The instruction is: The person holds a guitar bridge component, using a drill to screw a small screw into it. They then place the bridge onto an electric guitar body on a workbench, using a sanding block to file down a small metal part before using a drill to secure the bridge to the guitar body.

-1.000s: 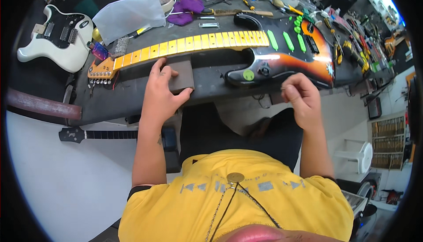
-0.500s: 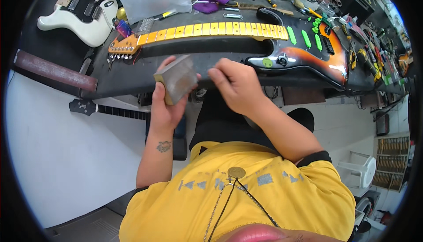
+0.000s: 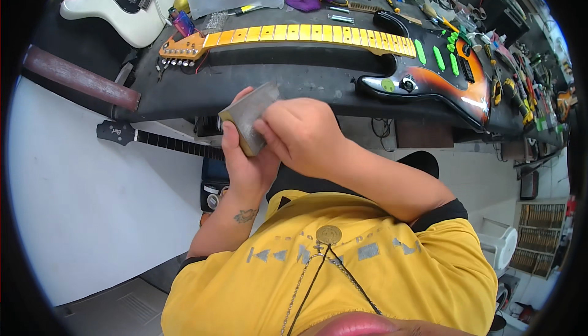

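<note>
My left hand (image 3: 250, 168) grips a rectangular sanding block (image 3: 246, 113) by its edges, with its worn grey face tilted up and a tan side showing. My right hand (image 3: 304, 134) is closed, its thumb and fingertips pressed together against that grey face. Whatever the fingertips pinch, if anything, is too small or hidden to make out. Beyond both hands, a sunburst electric guitar (image 3: 470, 96) lies face up along the dark bench, its yellow fretboard (image 3: 306, 33) pointing left. Neither hand touches the guitar. Green pieces sit on its black pickguard.
A white guitar body (image 3: 125, 22) lies at the far left, near a long reddish-brown beam (image 3: 82, 79). Below the bench edge, a dark guitar neck (image 3: 174, 144) crosses a white surface (image 3: 92, 207). Pliers and other tools (image 3: 517, 100) crowd the bench's right end.
My right hand has moved left, from apart to contact with the block's face. The block has tilted a little in my left hand, and the whole view has shifted slightly.
</note>
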A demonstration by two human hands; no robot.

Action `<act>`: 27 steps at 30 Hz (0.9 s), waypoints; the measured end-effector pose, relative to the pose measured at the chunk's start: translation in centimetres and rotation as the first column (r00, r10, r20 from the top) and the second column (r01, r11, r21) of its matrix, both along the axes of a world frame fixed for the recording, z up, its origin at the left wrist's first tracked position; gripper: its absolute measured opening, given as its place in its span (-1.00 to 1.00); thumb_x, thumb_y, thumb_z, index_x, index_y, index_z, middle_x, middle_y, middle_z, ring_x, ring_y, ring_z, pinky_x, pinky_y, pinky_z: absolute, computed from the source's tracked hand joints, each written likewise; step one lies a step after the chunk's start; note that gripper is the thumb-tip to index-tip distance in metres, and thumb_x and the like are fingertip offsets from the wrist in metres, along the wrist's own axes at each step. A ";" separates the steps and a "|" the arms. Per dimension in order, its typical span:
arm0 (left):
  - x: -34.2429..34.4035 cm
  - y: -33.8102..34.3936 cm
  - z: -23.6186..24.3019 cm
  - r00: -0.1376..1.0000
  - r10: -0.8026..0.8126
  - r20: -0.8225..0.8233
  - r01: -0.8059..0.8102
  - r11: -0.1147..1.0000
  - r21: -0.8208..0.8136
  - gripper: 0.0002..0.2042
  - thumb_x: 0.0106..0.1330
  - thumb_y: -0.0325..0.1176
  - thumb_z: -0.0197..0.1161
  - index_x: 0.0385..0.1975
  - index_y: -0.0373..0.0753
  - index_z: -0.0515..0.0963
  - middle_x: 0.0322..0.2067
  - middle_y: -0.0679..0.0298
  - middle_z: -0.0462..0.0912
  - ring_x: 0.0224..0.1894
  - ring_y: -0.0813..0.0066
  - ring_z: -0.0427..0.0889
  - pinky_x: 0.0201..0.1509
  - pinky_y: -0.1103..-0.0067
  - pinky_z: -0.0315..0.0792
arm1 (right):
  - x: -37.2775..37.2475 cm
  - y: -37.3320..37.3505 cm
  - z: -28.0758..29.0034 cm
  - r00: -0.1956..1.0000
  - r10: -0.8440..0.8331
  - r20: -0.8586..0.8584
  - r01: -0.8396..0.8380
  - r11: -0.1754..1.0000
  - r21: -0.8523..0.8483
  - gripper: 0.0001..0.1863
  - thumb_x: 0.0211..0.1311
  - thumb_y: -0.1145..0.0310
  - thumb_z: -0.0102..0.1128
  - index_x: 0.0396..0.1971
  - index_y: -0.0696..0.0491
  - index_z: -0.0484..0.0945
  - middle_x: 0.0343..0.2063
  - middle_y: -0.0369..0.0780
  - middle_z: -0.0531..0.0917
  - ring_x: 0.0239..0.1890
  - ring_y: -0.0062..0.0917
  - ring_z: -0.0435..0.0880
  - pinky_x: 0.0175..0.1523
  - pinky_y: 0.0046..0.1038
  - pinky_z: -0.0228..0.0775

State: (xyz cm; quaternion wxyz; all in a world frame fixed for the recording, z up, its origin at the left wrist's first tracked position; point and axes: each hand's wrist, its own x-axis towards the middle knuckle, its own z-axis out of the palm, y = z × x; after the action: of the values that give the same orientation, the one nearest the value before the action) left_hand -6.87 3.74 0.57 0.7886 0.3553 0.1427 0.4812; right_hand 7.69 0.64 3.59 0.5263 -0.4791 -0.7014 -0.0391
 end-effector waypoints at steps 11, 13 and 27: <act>0.6 -0.4 -1.0 0.996 0.071 0.044 -0.073 0.997 0.037 -0.22 0.55 0.29 0.09 0.54 -0.13 0.17 0.37 0.17 0.43 0.44 0.24 0.41 0.59 0.23 0.21 | 0.1 0.3 -0.3 0.974 -0.204 -0.095 0.161 0.926 -0.342 -0.73 0.45 0.30 0.30 -0.48 0.06 0.55 -0.57 -0.04 0.57 -0.48 -0.03 0.66 -0.35 -0.18 0.51; -0.4 -0.4 -0.7 0.999 0.043 0.023 -0.042 0.999 -0.001 -0.23 0.55 0.29 0.09 0.54 -0.14 0.17 0.35 0.18 0.45 0.42 0.25 0.43 0.55 0.22 0.27 | -1.6 -2.2 0.2 0.996 0.092 -0.010 -0.092 0.975 -0.201 -0.73 0.47 0.33 0.27 -0.47 0.07 0.55 -0.57 -0.04 0.58 -0.48 -0.02 0.65 -0.32 -0.17 0.52; -0.1 -0.6 -0.4 1.000 0.013 -0.004 -0.013 0.986 0.166 -0.16 0.49 0.29 0.18 0.55 -0.15 0.13 0.36 0.13 0.43 0.38 0.19 0.49 0.48 0.24 0.35 | 1.8 -2.3 -1.2 0.993 0.017 -0.117 -0.054 0.945 -0.324 -0.86 0.46 0.42 0.28 -0.25 0.18 0.55 -0.36 -0.08 0.63 -0.29 -0.15 0.66 -0.13 -0.20 0.53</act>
State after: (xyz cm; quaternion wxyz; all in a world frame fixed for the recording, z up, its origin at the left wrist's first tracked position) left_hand -6.99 3.18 0.18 0.7529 0.4198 0.1064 0.4956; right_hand 9.47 -1.71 2.42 0.4791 -0.5484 -0.6759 0.1140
